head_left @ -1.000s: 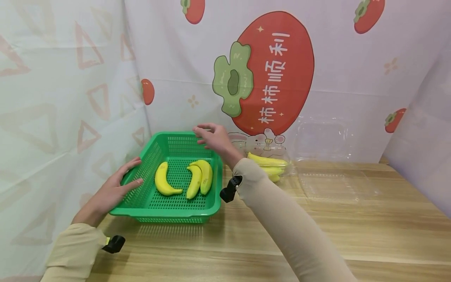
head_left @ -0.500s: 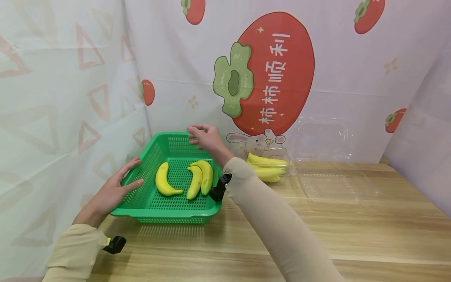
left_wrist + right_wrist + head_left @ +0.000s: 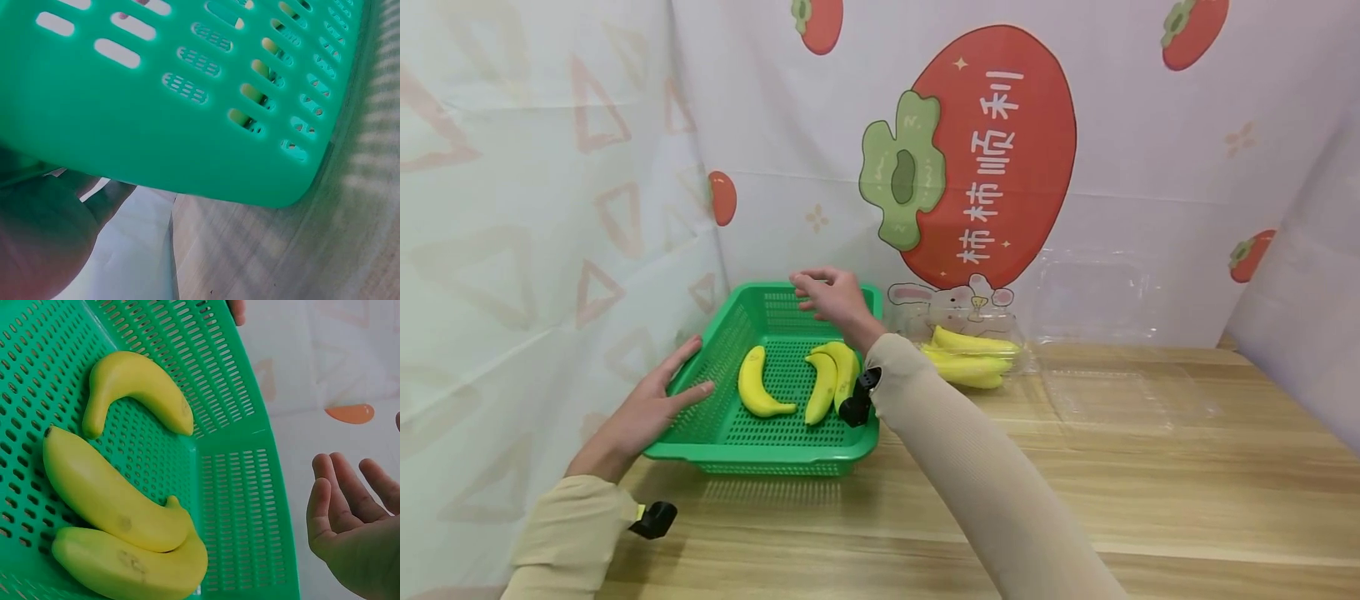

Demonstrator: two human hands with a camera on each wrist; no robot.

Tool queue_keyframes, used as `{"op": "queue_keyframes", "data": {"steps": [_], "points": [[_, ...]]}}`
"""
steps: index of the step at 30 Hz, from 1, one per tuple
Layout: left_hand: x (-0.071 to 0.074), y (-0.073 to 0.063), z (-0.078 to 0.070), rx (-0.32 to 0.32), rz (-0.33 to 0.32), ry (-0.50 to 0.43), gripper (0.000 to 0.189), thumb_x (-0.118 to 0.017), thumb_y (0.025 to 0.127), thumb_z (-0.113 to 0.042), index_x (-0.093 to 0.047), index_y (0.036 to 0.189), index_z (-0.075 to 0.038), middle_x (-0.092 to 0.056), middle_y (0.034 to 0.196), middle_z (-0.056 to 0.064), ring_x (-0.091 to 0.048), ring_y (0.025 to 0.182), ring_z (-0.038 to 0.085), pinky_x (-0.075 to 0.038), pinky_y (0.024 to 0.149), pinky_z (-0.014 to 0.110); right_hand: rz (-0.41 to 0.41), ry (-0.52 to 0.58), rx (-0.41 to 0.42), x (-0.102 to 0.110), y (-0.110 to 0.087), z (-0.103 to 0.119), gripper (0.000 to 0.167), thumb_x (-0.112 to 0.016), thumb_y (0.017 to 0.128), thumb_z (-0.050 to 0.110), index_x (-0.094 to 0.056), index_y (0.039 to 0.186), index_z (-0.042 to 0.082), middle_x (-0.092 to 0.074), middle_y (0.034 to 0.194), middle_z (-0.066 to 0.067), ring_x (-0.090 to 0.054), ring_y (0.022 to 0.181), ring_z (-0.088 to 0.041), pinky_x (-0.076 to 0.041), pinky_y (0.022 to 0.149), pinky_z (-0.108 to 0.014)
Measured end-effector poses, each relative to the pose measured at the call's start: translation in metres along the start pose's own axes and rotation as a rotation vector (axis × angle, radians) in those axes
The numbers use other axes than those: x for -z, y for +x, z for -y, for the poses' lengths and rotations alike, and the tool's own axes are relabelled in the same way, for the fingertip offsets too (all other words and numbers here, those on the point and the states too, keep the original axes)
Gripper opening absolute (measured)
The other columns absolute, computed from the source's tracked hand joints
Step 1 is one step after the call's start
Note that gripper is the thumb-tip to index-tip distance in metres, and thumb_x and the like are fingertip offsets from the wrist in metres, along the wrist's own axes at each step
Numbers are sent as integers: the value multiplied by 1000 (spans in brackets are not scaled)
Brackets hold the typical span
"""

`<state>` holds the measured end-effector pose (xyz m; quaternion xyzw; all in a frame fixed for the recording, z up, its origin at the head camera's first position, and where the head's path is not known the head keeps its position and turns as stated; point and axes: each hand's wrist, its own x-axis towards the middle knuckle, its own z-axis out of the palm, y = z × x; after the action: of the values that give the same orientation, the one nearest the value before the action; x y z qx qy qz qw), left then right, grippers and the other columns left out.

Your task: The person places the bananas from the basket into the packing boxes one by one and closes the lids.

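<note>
Since a second ago, the right hand (image 3: 835,302) has shifted left, now near the back right of the green basket (image 3: 752,452), fingers loosely bent and holding nothing. The left hand (image 3: 649,410) rests on the basket's left rim, fingers extended, thumb spread. Inside the basket, the lone banana (image 3: 752,387) lies on the left, apart from the pair (image 3: 824,385), which lies side by side, touching, on the right.

Each banana looks light, firm and smooth, perhaps a little slippery and easily bruised; the thick middle seems the best place to take hold.

Counted: one basket, three bananas inside it, and two clear boxes on the table (image 3: 1150,508). The nearer box (image 3: 1027,358) holds more bananas (image 3: 973,363), too overlapped to count; the farther box (image 3: 1108,396) stands to its right, lid raised.
</note>
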<state>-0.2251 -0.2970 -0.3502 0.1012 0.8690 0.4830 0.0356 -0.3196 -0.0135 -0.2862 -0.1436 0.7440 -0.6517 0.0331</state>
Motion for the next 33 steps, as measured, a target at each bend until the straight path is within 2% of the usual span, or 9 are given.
{"op": "queue_keyframes", "data": {"steps": [6, 12, 15, 17, 21, 33], "points": [[-2, 3, 0, -10, 6, -2, 90, -62, 109, -33, 1, 173, -24, 9, 181, 6, 9, 164, 48, -7, 124, 79, -10, -16, -21, -6, 4, -11, 42, -66, 106, 38, -68, 140, 14, -70, 138, -16, -71, 123, -36, -58, 101, -48], [-2, 3, 0, -8, 13, 11, 91, -62, 109, -35, 2, 173, -25, 9, 181, 5, 11, 164, 49, -4, 122, 81, 18, -135, -70, -13, 3, -20, 49, -68, 104, 43, -65, 144, 14, -69, 139, -13, -70, 123, -34, -56, 101, -49], [-1, 3, 0, -3, 14, 12, 91, -62, 109, -36, 2, 173, -26, 9, 181, 3, 11, 164, 48, -5, 122, 81, 54, -217, -90, -16, 3, -23, 53, -69, 104, 45, -63, 148, 15, -63, 149, -13, -68, 126, -33, -55, 106, -51], [-1, 3, 0, -1, 16, 8, 91, -61, 109, -36, 3, 173, -27, 10, 181, 3, 11, 164, 48, -5, 123, 81, 83, -274, -103, -18, 3, -25, 56, -69, 103, 46, -61, 149, 15, -54, 160, -10, -63, 135, -33, -53, 111, -52], [-1, 3, 1, 0, 20, 7, 91, -61, 109, -37, 3, 173, -27, 10, 180, 3, 11, 164, 48, -5, 122, 81, 156, -398, -130, -20, 3, -27, 58, -70, 102, 46, -60, 151, 15, -40, 171, -7, -53, 146, -32, -51, 113, -49], [0, 5, 3, 3, 16, 23, 90, -60, 109, -39, 2, 173, -27, 10, 180, 1, 12, 164, 48, -7, 121, 83, 385, -607, -168, -23, 3, -29, 66, -73, 101, 43, -55, 155, 11, -40, 171, -9, -42, 156, -30, -46, 120, -47]]}}
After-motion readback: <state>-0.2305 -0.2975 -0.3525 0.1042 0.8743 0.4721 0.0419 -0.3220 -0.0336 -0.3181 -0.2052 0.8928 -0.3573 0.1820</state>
